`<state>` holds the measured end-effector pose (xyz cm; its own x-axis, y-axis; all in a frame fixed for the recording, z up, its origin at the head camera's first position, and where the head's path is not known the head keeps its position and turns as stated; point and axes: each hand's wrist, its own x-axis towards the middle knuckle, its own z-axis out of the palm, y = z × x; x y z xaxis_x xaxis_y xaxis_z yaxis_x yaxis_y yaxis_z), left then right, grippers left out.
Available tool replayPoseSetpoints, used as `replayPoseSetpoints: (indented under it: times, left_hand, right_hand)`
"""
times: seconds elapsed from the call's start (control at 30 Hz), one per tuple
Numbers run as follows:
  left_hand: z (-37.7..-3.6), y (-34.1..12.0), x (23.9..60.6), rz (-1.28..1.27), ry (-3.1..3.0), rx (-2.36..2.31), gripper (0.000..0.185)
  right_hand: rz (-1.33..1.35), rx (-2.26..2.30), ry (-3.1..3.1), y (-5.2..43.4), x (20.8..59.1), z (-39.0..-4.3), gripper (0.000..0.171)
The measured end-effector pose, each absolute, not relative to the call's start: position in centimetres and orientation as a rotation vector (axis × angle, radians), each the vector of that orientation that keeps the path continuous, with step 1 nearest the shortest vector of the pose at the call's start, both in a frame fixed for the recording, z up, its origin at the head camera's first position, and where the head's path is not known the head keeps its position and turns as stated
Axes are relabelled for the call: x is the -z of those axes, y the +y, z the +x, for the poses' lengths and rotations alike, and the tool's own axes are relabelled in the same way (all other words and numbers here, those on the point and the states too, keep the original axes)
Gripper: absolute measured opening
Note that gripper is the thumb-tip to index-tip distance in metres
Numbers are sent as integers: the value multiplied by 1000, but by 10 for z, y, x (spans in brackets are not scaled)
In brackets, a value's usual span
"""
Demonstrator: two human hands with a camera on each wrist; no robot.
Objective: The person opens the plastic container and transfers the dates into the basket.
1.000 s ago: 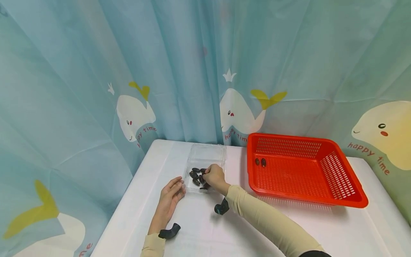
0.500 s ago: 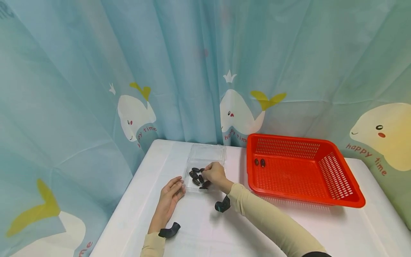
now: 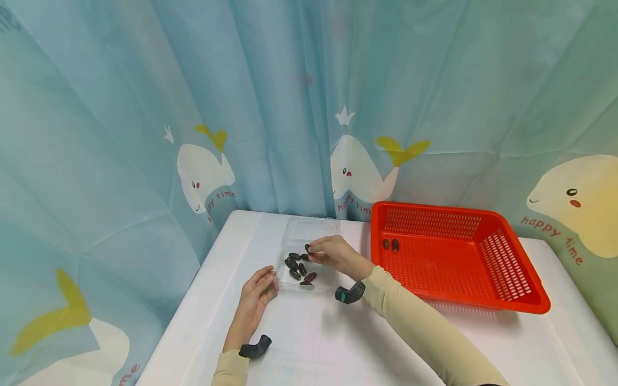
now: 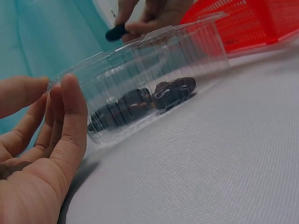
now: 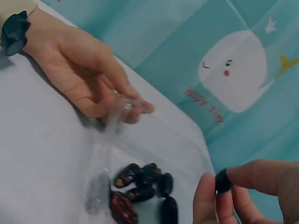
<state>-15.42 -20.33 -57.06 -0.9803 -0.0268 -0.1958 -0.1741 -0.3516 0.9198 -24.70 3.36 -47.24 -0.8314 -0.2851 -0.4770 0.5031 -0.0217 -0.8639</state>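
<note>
Several dark brown dates [image 3: 292, 264] lie in a clear plastic box [image 4: 210, 51], whose lid [image 3: 309, 229] is folded back toward the curtain. Between the thumb and fingertips of my right hand [image 3: 340, 254] a single date [image 5: 223, 181] is pinched, raised over the box. My left hand [image 3: 258, 295] holds the box's near left corner; its thumb and fingers meet at the rim in the left wrist view. A reddish, wrinkled date [image 5: 123, 207] stands out among the darker ones in the right wrist view.
A red perforated basket [image 3: 444, 262] stands right of the box, with two dates [image 3: 395, 245] side by side at its left end. White cloth [image 3: 299, 343] covers the table. Behind hangs a blue curtain [image 3: 270, 107] printed with whales.
My right hand has risen from among the dates and shifted slightly right, with one date now pinched in view. The reddish date it covered shows now. My left hand has stayed put.
</note>
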Motion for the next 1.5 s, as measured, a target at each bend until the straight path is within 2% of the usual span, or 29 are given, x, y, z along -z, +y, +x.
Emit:
replayPoseSetpoints:
  times: [0.5, 0.83, 1.43, 1.5]
  left_hand:
    - [-153, -203, 570, -249, 1746, -2475, 50]
    - [-154, -203, 568, -280, 1720, -2481, 46]
    - [-152, -206, 569, -232, 1701, -2488, 45]
    - [-152, -206, 568, -236, 1692, -2490, 44]
  right_hand:
    - [-55, 1904, 1703, 99, 444, -241, 37]
    - [-168, 1873, 1751, 141, 430, -236, 35]
    - [-183, 1872, 1755, 216, 430, -234, 47]
    - [-184, 1878, 1757, 224, 431, -234, 43]
